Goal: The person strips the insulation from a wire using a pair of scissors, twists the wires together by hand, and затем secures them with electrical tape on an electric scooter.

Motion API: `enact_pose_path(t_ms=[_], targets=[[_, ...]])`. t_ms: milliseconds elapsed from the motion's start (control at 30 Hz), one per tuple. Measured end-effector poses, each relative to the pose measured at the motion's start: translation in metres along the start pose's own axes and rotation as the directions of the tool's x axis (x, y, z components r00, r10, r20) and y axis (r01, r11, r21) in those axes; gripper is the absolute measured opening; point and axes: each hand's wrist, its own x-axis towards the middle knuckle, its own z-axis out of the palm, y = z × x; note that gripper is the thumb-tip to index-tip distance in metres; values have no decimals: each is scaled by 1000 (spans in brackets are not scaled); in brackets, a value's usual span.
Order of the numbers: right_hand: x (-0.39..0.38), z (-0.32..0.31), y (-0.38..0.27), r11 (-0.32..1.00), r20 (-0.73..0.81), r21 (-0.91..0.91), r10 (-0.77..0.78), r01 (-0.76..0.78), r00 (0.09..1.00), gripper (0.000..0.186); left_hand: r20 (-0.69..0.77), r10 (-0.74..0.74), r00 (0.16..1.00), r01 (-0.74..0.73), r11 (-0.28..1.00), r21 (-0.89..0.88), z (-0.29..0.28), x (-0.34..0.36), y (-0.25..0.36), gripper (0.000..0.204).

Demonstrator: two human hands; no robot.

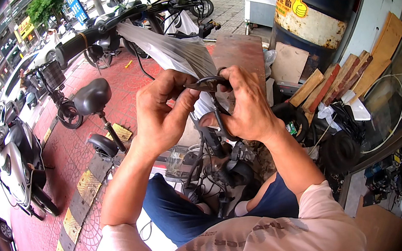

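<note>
My right hand (249, 106) is closed around the loop handles of dark scissors (206, 84), whose blades point left. Close to the blade tips, my left hand (161, 113) is closed in a pinch; whatever its fingers hold is too small to make out. Just beyond both hands, a whitish plastic bag (166, 43) hangs from the handlebar (91, 36) of a partly stripped electric bike. Below the hands, between my knees, the bike's frame carries loose black cables (199, 164).
A black bike saddle (92, 96) stands to the left, near a yellow-and-black ramp strip (87, 185). Parked scooters (13, 162) are farther left. At right are a rusty drum (315, 4), wooden planks (338, 78) and a heap of parts (399, 182).
</note>
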Motion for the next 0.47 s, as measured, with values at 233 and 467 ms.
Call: enact_pose_path(t_ms=[233, 467], targets=[[4, -3, 1, 1000, 97, -8, 15, -14, 995, 74, -30, 28, 999, -25, 996, 87, -5, -2, 4, 14], [8, 6, 8, 996, 5, 6, -87, 87, 996, 72, 3, 130, 992, -128, 979, 158, -13, 1, 1, 12]])
